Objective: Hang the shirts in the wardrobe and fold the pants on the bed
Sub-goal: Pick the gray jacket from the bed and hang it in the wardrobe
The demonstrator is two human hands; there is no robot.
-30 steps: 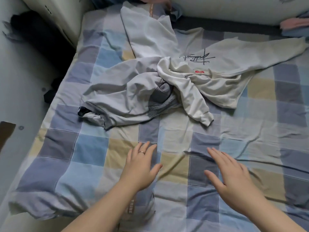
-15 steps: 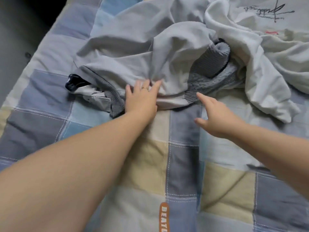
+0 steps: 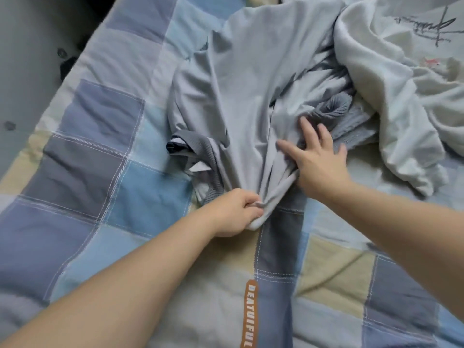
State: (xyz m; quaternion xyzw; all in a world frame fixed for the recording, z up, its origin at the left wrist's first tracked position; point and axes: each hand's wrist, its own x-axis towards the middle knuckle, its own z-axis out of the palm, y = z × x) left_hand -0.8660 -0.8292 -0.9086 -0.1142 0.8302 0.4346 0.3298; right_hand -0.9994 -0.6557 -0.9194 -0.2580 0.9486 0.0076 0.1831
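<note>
A bed, seen from above, is covered by a patchwork quilt of blue, grey, cream and pale yellow squares with white stitching. Two garments lie on it.

A light grey garment sprawls from the centre toward 12 o'clock. It has darker ribbed trim: one band at about 9 o'clock of the centre, and a rolled cuff at about 2 o'clock. Whether it is a shirt or pants cannot be told.

A crumpled white shirt fills the area from 1 to 3 o'clock, touching and partly overlapping the grey garment's right edge.

The left hand, just below centre, is clenched around a bunched fold at the grey garment's near edge, and the cloth fans out from the fist toward 12 o'clock. The right hand, at 3 o'clock of centre, lies flat on the same garment with fingers spread and straight, gripping nothing.

An orange label on the quilt at 6 o'clock carries white capitals running vertically, reading roughly "BEATUIFUL". The white shirt bears a dark handwritten-style print at 1 o'clock, too blurred to read, with a small red mark below it.

Grey floor shows at 10 o'clock.
</note>
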